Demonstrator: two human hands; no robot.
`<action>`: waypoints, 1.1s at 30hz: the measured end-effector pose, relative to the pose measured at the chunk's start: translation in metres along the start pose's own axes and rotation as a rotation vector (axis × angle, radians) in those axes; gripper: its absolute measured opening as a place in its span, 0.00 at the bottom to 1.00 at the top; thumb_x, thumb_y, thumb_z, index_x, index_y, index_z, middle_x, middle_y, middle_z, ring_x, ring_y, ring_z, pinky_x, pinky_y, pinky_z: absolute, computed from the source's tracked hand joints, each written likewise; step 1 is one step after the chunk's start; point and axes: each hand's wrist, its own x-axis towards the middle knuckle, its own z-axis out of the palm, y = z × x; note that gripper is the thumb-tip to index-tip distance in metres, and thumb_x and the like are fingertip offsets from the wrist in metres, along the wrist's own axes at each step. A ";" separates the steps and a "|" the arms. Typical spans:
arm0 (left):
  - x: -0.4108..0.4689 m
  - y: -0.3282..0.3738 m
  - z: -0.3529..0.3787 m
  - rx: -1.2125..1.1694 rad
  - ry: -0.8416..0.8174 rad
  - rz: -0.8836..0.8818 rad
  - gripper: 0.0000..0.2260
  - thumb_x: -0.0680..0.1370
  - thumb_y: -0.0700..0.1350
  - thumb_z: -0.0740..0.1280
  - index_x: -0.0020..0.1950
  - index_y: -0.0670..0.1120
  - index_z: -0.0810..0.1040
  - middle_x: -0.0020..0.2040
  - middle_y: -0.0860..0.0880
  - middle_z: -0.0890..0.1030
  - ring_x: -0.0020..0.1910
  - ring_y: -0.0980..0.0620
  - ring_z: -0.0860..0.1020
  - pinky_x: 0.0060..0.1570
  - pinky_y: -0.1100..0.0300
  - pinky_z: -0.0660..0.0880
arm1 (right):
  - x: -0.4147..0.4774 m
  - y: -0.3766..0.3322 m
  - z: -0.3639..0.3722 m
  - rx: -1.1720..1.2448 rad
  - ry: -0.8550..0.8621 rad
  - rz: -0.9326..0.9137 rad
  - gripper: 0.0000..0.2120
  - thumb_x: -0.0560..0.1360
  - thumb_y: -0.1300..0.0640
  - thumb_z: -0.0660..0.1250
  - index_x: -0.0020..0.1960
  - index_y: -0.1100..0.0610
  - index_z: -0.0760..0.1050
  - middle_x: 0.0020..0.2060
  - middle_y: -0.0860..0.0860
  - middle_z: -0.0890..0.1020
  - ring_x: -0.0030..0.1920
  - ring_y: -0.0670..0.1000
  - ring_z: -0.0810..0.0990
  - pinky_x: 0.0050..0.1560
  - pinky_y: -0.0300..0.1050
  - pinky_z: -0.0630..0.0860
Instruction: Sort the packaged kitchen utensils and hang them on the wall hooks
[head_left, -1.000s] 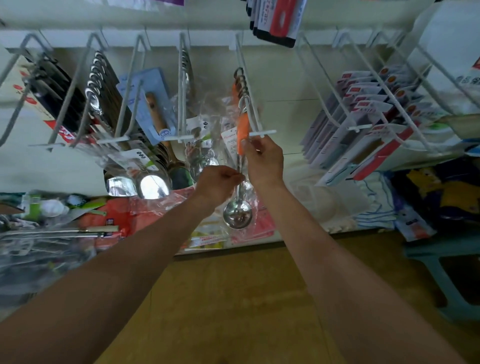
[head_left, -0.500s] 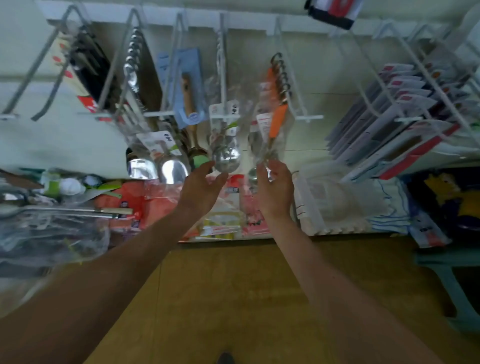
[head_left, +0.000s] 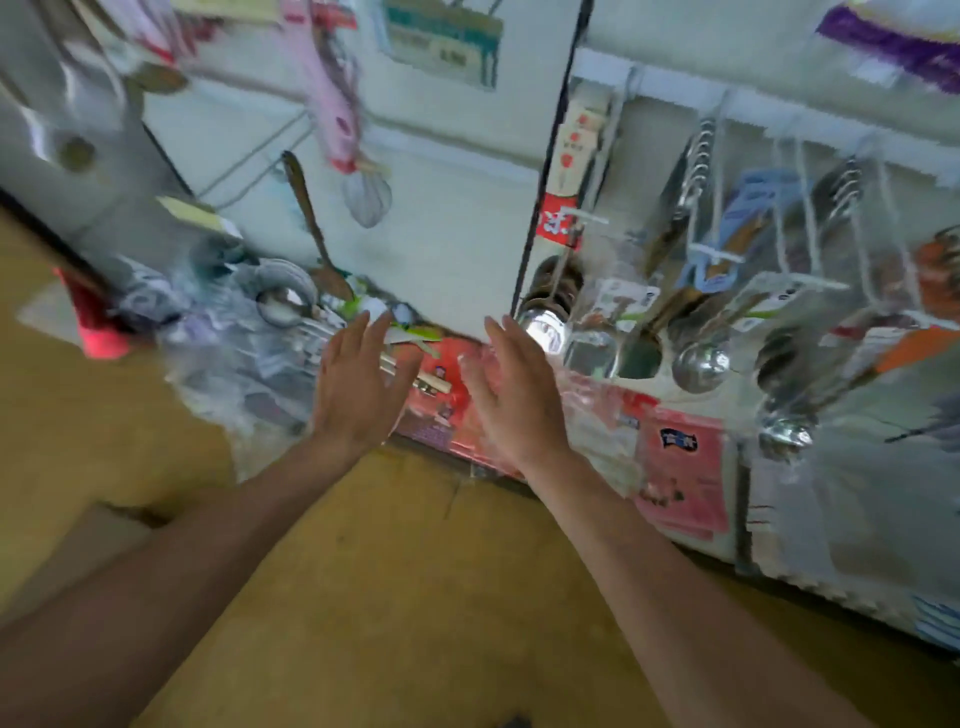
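both hands bare over the heap of packs

left hand (head_left: 358, 384) and right hand (head_left: 514, 395) hover with each grip apart, fingers straight, holding nothing. the bagged utensils (head_left: 249, 353) lie heaped at the foot of the wall (head_left: 447, 244), at the far edge of the floor (head_left: 363, 571), left of the loaded hooks (head_left: 800, 223). the packs look light, slick and floppy, heaviest at the steel bowl end, so a pinch at the top by the hang hole seems safest.

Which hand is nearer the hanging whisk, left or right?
Left. The left hand is open almost straight below the whisk. The right hand, also open, is below it and off to its right. Neither touches it.
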 end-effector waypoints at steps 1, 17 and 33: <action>-0.002 -0.022 -0.017 0.015 0.018 -0.040 0.31 0.79 0.62 0.58 0.76 0.45 0.64 0.76 0.42 0.64 0.75 0.42 0.61 0.74 0.45 0.57 | 0.003 -0.022 0.013 -0.008 -0.024 -0.029 0.28 0.82 0.41 0.56 0.77 0.55 0.63 0.76 0.55 0.64 0.77 0.53 0.60 0.77 0.54 0.58; -0.091 -0.315 -0.236 0.093 0.284 -0.387 0.27 0.81 0.59 0.59 0.76 0.46 0.63 0.75 0.42 0.65 0.73 0.41 0.63 0.69 0.42 0.63 | 0.004 -0.323 0.233 -0.109 -0.268 -0.473 0.31 0.82 0.39 0.50 0.78 0.57 0.59 0.76 0.57 0.63 0.77 0.55 0.59 0.76 0.54 0.59; -0.259 -0.530 -0.324 0.110 0.410 -0.861 0.29 0.81 0.61 0.58 0.78 0.48 0.60 0.77 0.45 0.63 0.75 0.43 0.60 0.72 0.45 0.58 | -0.104 -0.502 0.466 -0.047 -0.598 -0.760 0.30 0.82 0.40 0.55 0.78 0.56 0.60 0.77 0.55 0.62 0.78 0.54 0.57 0.76 0.51 0.55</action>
